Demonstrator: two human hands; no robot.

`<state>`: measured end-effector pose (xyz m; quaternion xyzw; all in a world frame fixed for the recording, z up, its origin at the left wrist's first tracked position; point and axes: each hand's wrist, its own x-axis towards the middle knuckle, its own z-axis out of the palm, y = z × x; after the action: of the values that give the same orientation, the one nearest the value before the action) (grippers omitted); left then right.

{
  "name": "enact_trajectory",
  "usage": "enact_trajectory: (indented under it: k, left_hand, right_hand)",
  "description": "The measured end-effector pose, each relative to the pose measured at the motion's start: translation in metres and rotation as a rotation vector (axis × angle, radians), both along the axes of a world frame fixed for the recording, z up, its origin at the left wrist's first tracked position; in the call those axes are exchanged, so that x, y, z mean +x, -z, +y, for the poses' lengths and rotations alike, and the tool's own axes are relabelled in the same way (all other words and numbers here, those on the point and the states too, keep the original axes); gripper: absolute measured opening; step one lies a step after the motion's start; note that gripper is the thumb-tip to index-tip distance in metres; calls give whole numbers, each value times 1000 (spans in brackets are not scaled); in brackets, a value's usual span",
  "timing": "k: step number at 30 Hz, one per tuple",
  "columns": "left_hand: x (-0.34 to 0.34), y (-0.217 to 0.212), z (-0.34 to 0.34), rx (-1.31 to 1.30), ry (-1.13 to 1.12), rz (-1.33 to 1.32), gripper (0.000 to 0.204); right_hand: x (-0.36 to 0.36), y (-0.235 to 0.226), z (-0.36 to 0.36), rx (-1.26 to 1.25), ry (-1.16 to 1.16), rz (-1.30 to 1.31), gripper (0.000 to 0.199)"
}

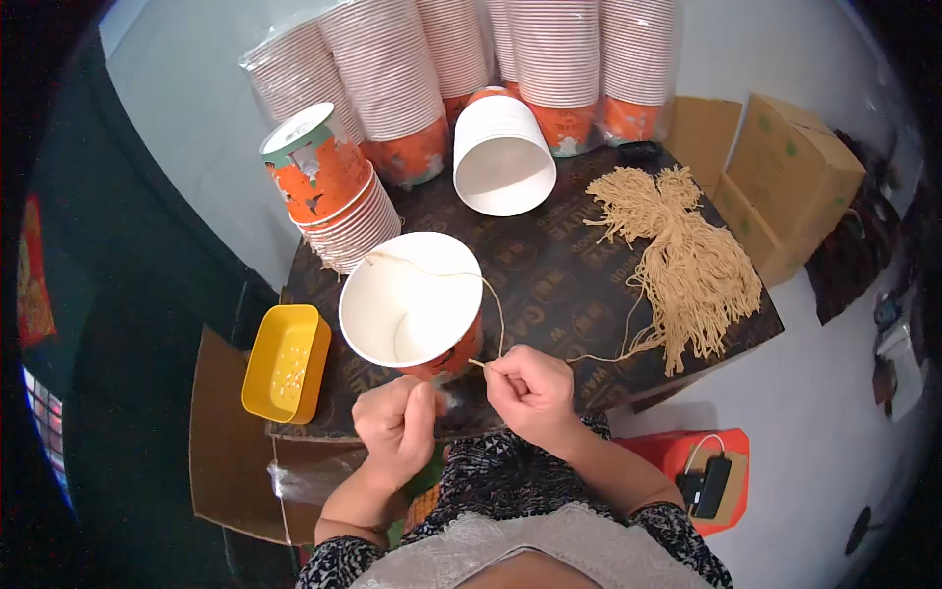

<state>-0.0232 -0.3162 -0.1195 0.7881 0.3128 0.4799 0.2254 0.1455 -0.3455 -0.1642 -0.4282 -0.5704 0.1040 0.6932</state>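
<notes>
Paper tub (432, 314), round and wide-mouthed, stands near the near edge of the dark tabletop (549, 240), left of the middle. Its wall is smooth, matte white inside and printed orange outside, tapering toward the base. Its mouth opens upward, with the long axis running up from the board; a slight tilt cannot be ruled out. Thin, twisted tan cord (502, 319) crosses the white mouth from the far-left inner wall, passes over the right side of the rim and droops in a loose curve on the right.

The right hand (535, 393), just right of the tub's near side, pinches the cord between thumb and fingers; a short, straight tip juts out to the left. More cord trails from this hand rightward to the fringed cord bundle (697, 275), a soft, stringy heap gathered at a narrow waist toward its far end and spread wide at the near one. The left hand (394, 422), by the tub's near side, is curled into a fist with the thumb laid along it; whether anything sits inside cannot be told.

Left of the tub is a glossy yellow plastic tray (312, 378), rectangular with rounded corners, holding small pale bits (289, 378). On the far left rises an inverted nested stack (358, 236) of orange tubs, ridged by its rims. At the far middle a white-mouthed stack (505, 177) lies on its side, mouth toward the near side. Behind it stand tall nested columns (383, 69) in clear, crinkled film.
</notes>
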Motion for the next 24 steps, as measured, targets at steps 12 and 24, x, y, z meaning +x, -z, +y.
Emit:
enact_trajectory:
  k: [12,24]
  left_hand:
    - [-19,-12,5,62,15,-36,18]
    - [-21,-17,14,157,53,-11,16]
  right_hand:
    - [-6,-2,20,143,196,-222,21]
    - [-8,-3,22,94,209,-287,21]
